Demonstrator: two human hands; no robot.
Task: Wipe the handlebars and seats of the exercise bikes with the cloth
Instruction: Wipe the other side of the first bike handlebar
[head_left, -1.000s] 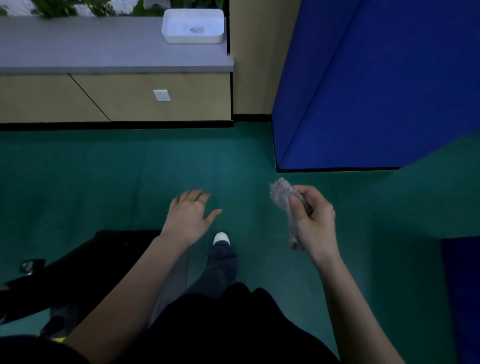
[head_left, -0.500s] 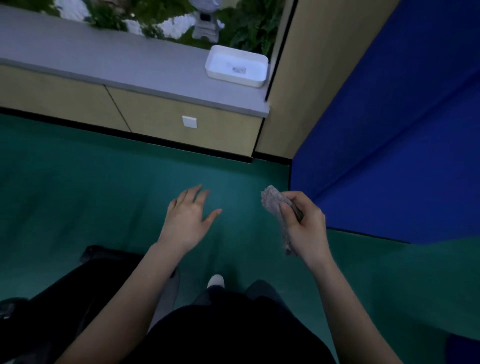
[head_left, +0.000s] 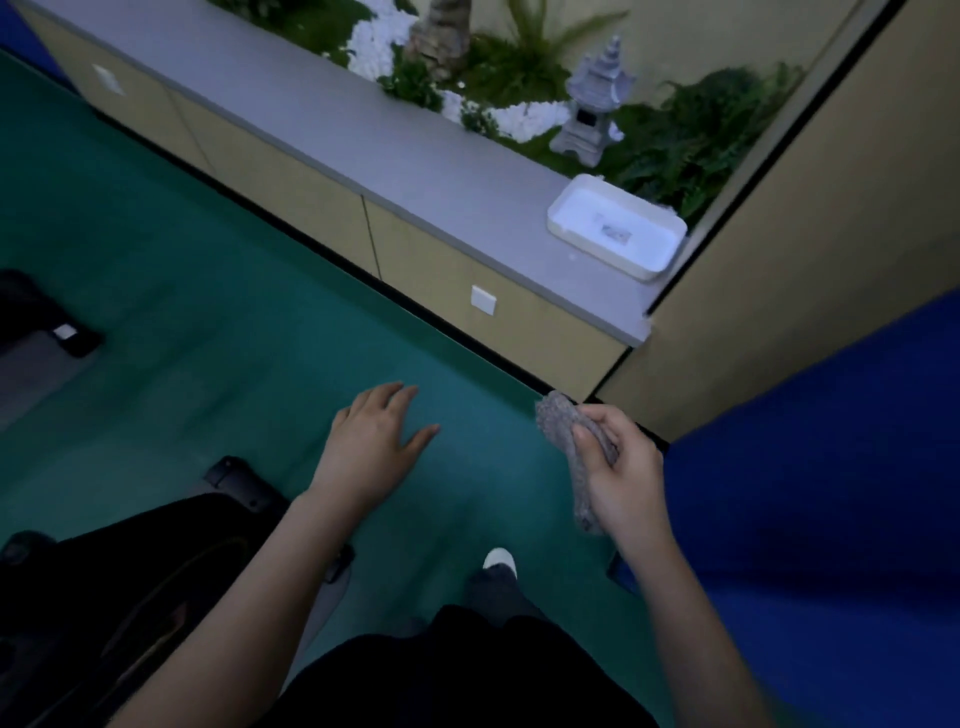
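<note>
Head view.

- Cloth (head_left: 558, 423): grey, nubby and crumpled. It is hanging in the air in front of the right end of the bench (head_left: 363, 135), over the green floor (head_left: 208, 291). It is touching only the hand that carries it.
- Right hand (head_left: 618, 478): is grasping the cloth, with thumb and curled fingers pinching its middle. One end is sticking up above the fist and the other is dangling below it.
- Left hand (head_left: 371, 447): is hovering palm down in front of the bench. The fingers are relaxed and slightly spread, holding nothing.
- Bench: grey top over tan cupboard fronts, running diagonally from upper left to right.
- White tray (head_left: 592, 247): is sitting on the right end of the bench. A small item is lying inside it, too small to tell what.
- White wall plate (head_left: 483, 300): is sitting on the bench's cupboard front, below the tray.
- Stone lantern (head_left: 595, 104), ferns (head_left: 701, 135) and white pebbles (head_left: 379, 36): are lying behind the bench.
- Blue padding (head_left: 831, 467): is standing to the right of the bench, beyond a tan panel.
- Dark machine (head_left: 130, 597): is standing on the floor in front of the bench, below the left forearm. It is too dim to make out its parts.
- White-toed shoe (head_left: 500, 560): is resting on the floor in front of the bench, between the two forearms.
</note>
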